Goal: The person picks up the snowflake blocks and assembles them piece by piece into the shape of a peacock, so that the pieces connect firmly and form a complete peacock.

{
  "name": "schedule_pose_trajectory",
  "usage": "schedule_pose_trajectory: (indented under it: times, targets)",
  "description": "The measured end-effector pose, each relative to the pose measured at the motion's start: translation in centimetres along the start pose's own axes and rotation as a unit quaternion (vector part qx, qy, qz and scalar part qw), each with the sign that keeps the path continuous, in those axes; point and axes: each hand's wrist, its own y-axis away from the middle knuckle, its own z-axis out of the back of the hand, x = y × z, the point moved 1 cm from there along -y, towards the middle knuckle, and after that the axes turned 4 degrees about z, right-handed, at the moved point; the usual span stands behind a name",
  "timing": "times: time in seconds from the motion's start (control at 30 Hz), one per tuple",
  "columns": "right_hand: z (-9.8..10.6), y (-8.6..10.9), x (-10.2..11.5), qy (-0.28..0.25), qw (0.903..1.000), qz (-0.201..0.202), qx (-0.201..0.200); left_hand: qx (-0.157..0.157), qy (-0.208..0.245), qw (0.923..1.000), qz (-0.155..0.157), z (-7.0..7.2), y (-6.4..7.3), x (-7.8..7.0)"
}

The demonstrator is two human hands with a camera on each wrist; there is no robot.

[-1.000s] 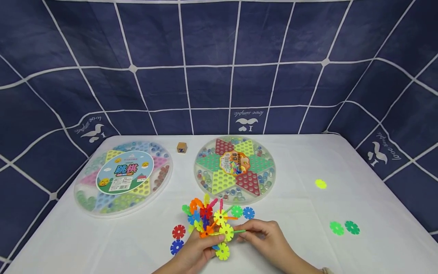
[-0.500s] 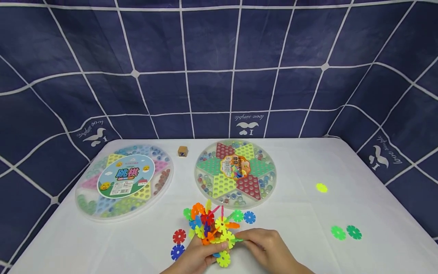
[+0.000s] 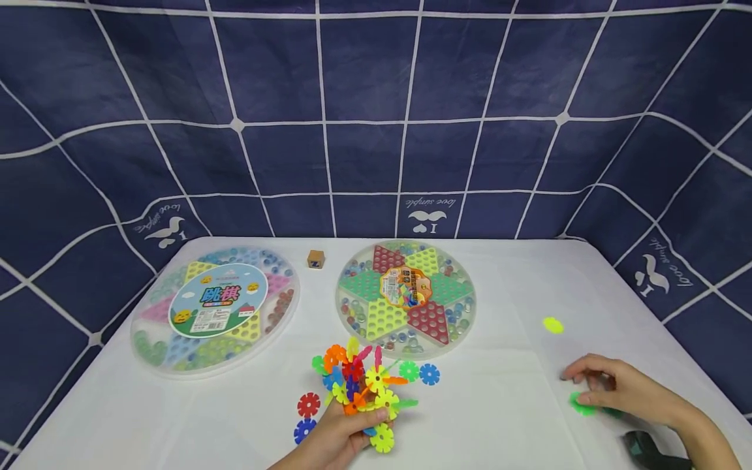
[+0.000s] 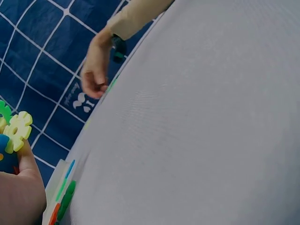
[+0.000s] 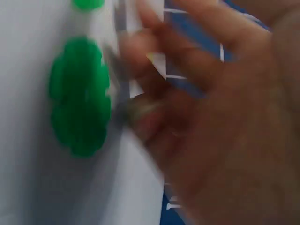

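In the head view my left hand (image 3: pixel 343 431) grips a cluster of interlocked plastic snowflake discs (image 3: pixel 354 371) in many colours, thumb across a yellow disc. A green disc sticks out on the cluster's right side. My right hand (image 3: pixel 631 391) is over the right part of the table, fingers bent and nothing visibly held. Beneath its fingers lies a light green snowflake disc (image 3: pixel 581 405). A darker green disc (image 5: pixel 79 96) shows beside the fingers in the blurred right wrist view; the head view mostly hides it behind the hand.
Loose red (image 3: pixel 308 405) and dark blue (image 3: pixel 305 431) discs lie left of the cluster. Green (image 3: pixel 408 371) and blue (image 3: pixel 429 374) ones lie behind it. A yellow disc (image 3: pixel 553 325) is farther right. Two round marble boards (image 3: pixel 435 352) (image 3: pixel 194 373) and a wooden cube (image 3: pixel 315 259) stand at the back.
My right hand has left the cluster and moved right to the green discs. The green disc it was pinching stays on the cluster, which my left hand still holds.
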Motion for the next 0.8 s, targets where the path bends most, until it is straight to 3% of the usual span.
schedule_pose_trajectory:
  times: [0.13,0.23,0.33,0.4,0.5,0.63,0.8]
  targets:
    - [-0.3,1.6,-1.5,-0.009,0.9991,-0.019,0.037,-0.009,0.009,0.9999,0.008,0.1,0.0,-0.1]
    - [-0.8,1.3,-1.3,0.049,0.9986,-0.016,0.009,-0.010,0.013,0.9998,0.011,0.1,0.0,-0.1]
    - [-1.3,0.8,-1.0,0.113,0.9924,-0.018,-0.046,-0.013,0.006,0.9998,0.011,0.0,-0.1,-0.2]
    - [-1.4,0.4,-0.7,0.156,0.9837,-0.050,-0.075,-0.012,0.005,0.9999,0.008,-0.1,-0.1,-0.3]
    - [-1.1,0.1,-0.5,0.203,0.9661,-0.138,-0.080,-0.016,-0.002,0.9998,0.007,-0.2,-0.2,-0.4]
    - [-0.6,0.5,-0.9,0.216,0.9476,-0.219,-0.084,-0.033,-0.013,0.9992,0.017,-0.2,-0.3,-0.3]
    - [-0.5,1.5,-1.9,0.174,0.9532,-0.222,-0.107,-0.044,-0.029,0.9982,0.027,-0.2,-0.3,-0.1]
